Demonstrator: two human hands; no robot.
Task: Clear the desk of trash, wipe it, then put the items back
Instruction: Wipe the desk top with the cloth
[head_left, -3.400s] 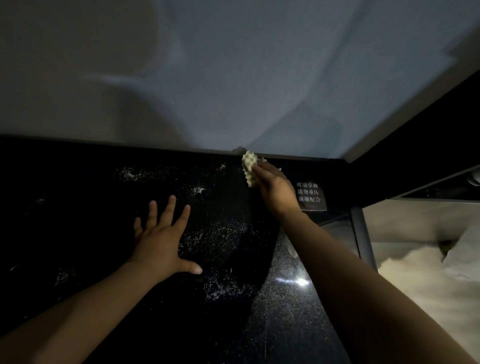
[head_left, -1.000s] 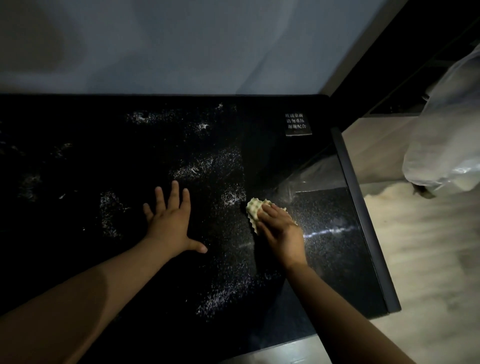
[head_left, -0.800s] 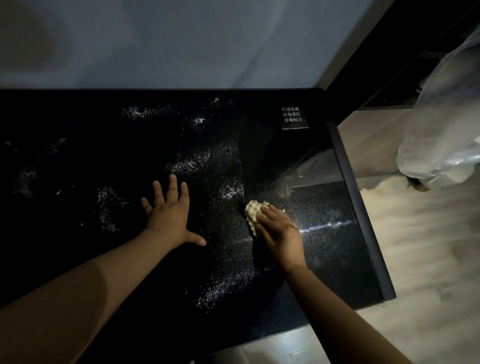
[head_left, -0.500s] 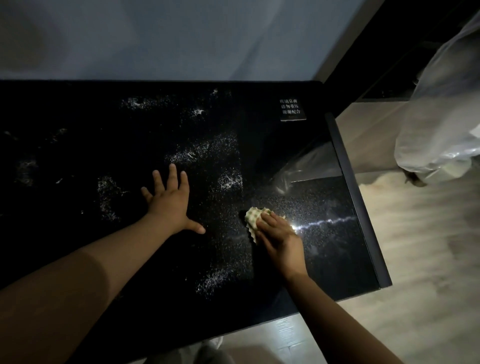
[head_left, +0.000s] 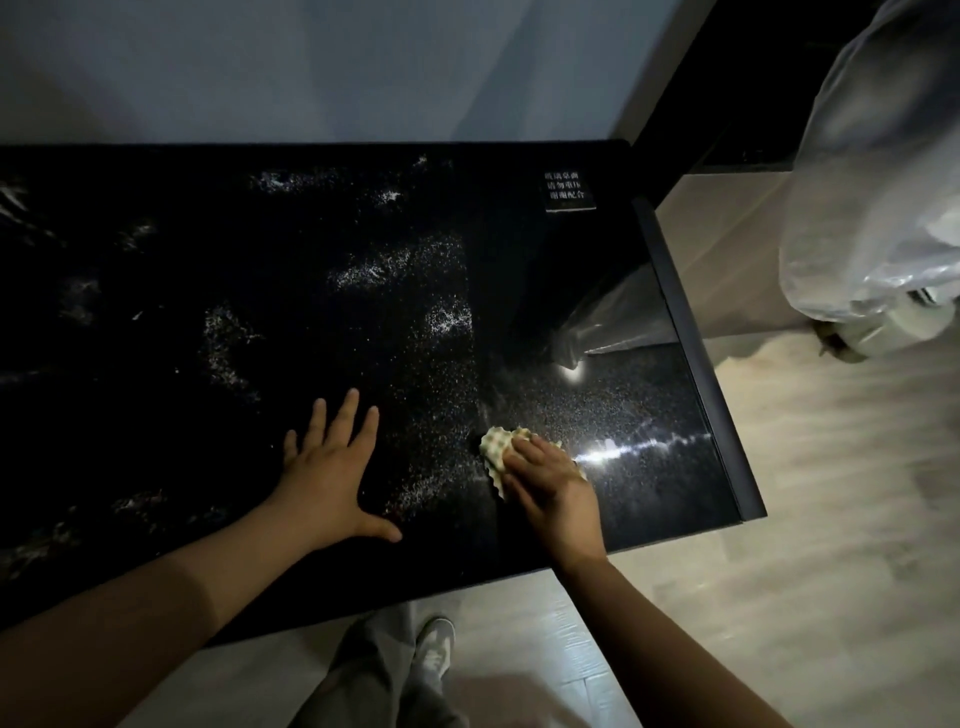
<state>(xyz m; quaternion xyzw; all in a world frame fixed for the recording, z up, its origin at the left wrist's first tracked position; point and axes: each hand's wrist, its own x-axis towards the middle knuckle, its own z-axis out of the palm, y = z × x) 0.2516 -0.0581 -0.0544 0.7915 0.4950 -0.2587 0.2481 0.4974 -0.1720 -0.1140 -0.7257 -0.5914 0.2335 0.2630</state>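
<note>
A black glossy desk (head_left: 156, 270) fills the view, speckled with pale dust and smears across its middle. My right hand (head_left: 553, 488) presses a pale yellow waffle-textured cloth (head_left: 495, 448) flat onto the desk near its front right; most of the cloth is hidden under the fingers. My left hand (head_left: 332, 478) rests flat on the desk to the left of the cloth, fingers spread, holding nothing. The strip to the right of the cloth looks cleaner and reflects a light.
A small black sign with white characters (head_left: 568, 189) sits at the desk's back right corner. A translucent plastic bag (head_left: 878, 208) hangs beyond the desk's right edge above the pale wood floor (head_left: 831, 519). My legs and shoes (head_left: 431, 649) show below the front edge.
My right hand has dragged the cloth from the back edge of the desk toward the front edge. My left hand has stayed flat on the desk. The view has tilted downward.
</note>
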